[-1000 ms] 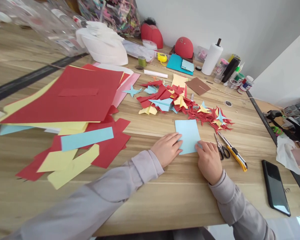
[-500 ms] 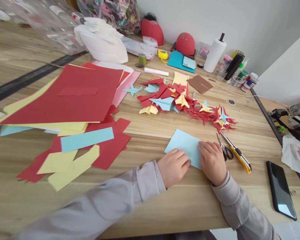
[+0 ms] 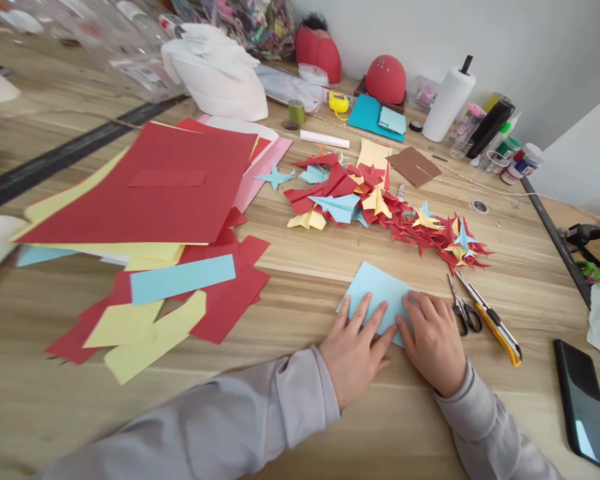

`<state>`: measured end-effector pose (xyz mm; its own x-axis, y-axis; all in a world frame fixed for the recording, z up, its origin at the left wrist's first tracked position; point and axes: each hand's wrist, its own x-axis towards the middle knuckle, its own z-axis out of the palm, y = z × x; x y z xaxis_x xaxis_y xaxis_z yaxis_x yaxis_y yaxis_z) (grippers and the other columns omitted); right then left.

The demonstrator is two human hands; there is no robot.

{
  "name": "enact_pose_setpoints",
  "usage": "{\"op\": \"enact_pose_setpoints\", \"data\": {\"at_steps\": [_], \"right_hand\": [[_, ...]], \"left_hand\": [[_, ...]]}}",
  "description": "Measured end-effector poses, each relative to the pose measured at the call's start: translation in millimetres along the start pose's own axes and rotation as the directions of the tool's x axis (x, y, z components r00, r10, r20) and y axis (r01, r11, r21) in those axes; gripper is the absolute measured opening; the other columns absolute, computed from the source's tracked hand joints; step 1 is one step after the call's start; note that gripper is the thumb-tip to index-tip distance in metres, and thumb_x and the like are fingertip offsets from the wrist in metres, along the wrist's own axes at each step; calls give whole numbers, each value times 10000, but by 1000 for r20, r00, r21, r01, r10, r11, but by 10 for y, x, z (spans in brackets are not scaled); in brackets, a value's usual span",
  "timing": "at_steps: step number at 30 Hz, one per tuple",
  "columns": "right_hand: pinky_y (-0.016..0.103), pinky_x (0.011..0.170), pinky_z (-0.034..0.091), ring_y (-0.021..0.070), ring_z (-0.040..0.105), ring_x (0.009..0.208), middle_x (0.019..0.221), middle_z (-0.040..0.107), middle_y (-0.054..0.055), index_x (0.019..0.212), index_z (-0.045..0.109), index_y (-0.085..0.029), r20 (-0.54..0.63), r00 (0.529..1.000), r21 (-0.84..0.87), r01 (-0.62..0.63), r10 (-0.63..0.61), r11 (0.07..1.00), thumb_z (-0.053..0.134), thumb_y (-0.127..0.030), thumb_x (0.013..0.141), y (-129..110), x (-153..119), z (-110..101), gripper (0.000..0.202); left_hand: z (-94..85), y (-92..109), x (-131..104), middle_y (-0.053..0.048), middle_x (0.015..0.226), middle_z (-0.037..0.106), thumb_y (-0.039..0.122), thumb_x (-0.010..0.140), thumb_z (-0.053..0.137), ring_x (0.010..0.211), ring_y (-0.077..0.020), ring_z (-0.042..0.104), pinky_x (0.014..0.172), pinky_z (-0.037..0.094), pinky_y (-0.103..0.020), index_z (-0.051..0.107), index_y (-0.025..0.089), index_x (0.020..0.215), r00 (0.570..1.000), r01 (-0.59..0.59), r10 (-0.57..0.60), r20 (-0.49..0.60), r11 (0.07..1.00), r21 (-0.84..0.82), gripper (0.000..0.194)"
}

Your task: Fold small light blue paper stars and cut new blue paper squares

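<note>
A light blue sheet of paper (image 3: pixel 387 285), folded with its layers slightly offset at the left corner, lies on the wooden table in front of me. My left hand (image 3: pixel 356 353) rests flat on its near left part, fingers spread apart. At the sheet's right edge, my right hand (image 3: pixel 434 341) has its fingers bent and its thumb close to the index finger, gripping that edge; the fingertips are partly hidden. Just right of this hand lie black-handled scissors (image 3: pixel 464 312) and a yellow utility knife (image 3: pixel 495 327).
A pile of folded red, yellow and blue paper planes and stars (image 3: pixel 375 200) spreads beyond the sheet. Red and yellow card sheets (image 3: pixel 145 180) and cut scraps (image 3: pixel 180 280) lie to the left. A phone (image 3: pixel 585 403) is at the right; bottles and jars (image 3: pixel 523 163) stand by the wall.
My left hand's fingers have gone from bunched together to spread flat over the sheet. My right hand stays at the right edge. The whole view has shifted slightly.
</note>
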<state>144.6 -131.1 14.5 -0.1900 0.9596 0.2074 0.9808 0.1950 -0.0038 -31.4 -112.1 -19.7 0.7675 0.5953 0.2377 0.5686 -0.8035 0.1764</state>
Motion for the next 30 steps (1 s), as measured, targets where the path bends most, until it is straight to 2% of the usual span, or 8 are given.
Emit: {"op": "enact_pose_setpoints", "data": {"at_steps": [8,13,17,20,25,30], "right_hand": [[379,841,375,256,486,1007,1103,604,118,1081,601,-153,8,1000,-24,-7,7,1000,485,-305,874,-12,-1,-11,282],[370,794,383,247,506,933,1044,615,117,1058,609,-144,-15,1000,-54,-11,10,999,482,-302,878,-16,-2,-41,271],[374,738,385,237,514,830,915,614,107,996,632,-161,-42,999,-82,-25,22,996,473,-296,883,-9,-8,-56,237],[380,749,398,242,521,854,933,611,114,970,630,-156,-74,997,-61,9,-14,998,467,-276,886,-3,-7,-33,220],[409,876,403,263,520,993,1060,609,134,964,614,-124,-114,991,12,72,-70,997,472,-258,883,1,3,26,211],[427,874,416,271,535,965,1053,616,152,986,609,-104,-96,993,19,74,-72,997,495,-312,870,-6,8,31,264]], "left_hand": [[-152,51,-29,-115,1472,287,709,721,440,1338,-440,153,1012,105,-675,434,273,1330,994,51,-50,92,999,-14,749],[-192,-78,2,-93,1473,293,741,703,417,1345,-427,150,1045,88,-629,429,281,1337,991,27,-26,129,1000,-3,783],[-153,-321,68,-101,1432,370,663,743,470,1341,-394,204,1077,134,-557,492,245,1294,998,50,-50,34,999,4,692],[-102,-437,122,-124,1403,408,576,816,442,1314,-328,314,1076,213,-499,510,225,1274,1000,4,-3,-22,1000,10,581],[-93,-408,216,-144,1297,525,378,891,422,1238,-295,437,1038,322,-446,607,164,1157,995,46,-41,-86,997,57,388],[-116,-329,263,-174,1274,541,329,895,425,1221,-298,457,1038,344,-428,597,50,1142,993,96,-87,-80,990,106,410]]}}
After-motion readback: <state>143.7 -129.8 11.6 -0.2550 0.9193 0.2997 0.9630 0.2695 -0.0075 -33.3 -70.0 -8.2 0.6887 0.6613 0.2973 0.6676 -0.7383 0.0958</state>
